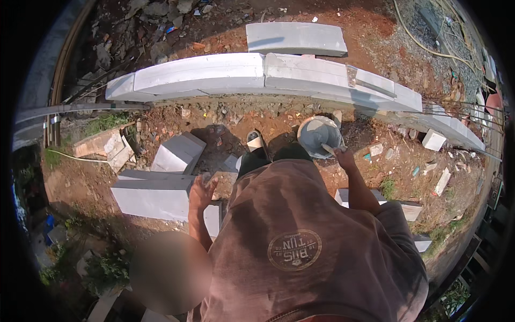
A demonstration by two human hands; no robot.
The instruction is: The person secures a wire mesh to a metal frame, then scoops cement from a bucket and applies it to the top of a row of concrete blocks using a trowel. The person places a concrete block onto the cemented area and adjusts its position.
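Note:
My left hand hangs low on the left with fingers apart, holding nothing. It is next to the end of a long pale grey block lying on the ground. My right hand is closed at the near right rim of a round bucket. A pale, stick-like tool sticks out of that hand over the bucket. Its kind is too small to tell. Grey, wet-looking stuff coats the inside of the bucket. Ahead runs a low wall of pale blocks, with a flat strip-like piece on its right part.
Another long block lies beyond the wall. Left of my feet a tilted block rests near broken boards. Small block pieces and rubble lie at right. A shoe shows beside the bucket. A hose curves at the far right.

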